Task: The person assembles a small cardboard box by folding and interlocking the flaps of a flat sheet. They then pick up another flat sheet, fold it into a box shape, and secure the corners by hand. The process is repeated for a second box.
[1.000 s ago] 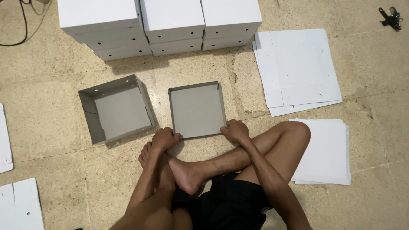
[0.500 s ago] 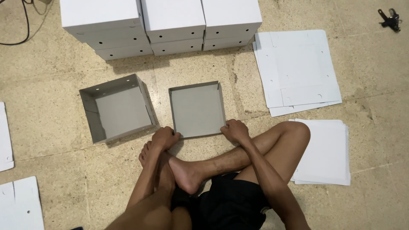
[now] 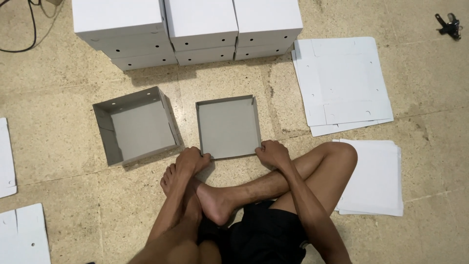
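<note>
Head view: we are looking down at a shallow grey cardboard tray [image 3: 228, 127] lying open side up on the speckled stone floor [image 3: 58, 93], just ahead of our crossed legs [image 3: 273, 183]. We are pressing on its near edge with both hands. Our left hand [image 3: 191, 160] is curling over the tray's near left corner, fingers bent and gripping the low wall. Our right hand [image 3: 272, 152] is clamping the near right corner the same way, knuckles up, fingers closed on the card.

Just to the left, slightly skewed, a deeper grey box [image 3: 137, 124] is sitting open with small round holes in its walls; it is near the tray but not touching it. Beyond both, along the far edge of the floor in view, we are seeing stacks of closed white boxes [image 3: 188, 27] set side by side in a row. To the right of the tray, flat white die-cut sheets [image 3: 342, 83] are lying in a loose pile, and a second pile of white sheets [image 3: 376, 178] is resting beside our right knee. More white sheets [image 3: 22, 239] are showing at the left edge and near left corner. A small dark tool [image 3: 448, 24] is lying at the far right corner, and a black cable [image 3: 24, 29] is trailing at the far left.
</note>
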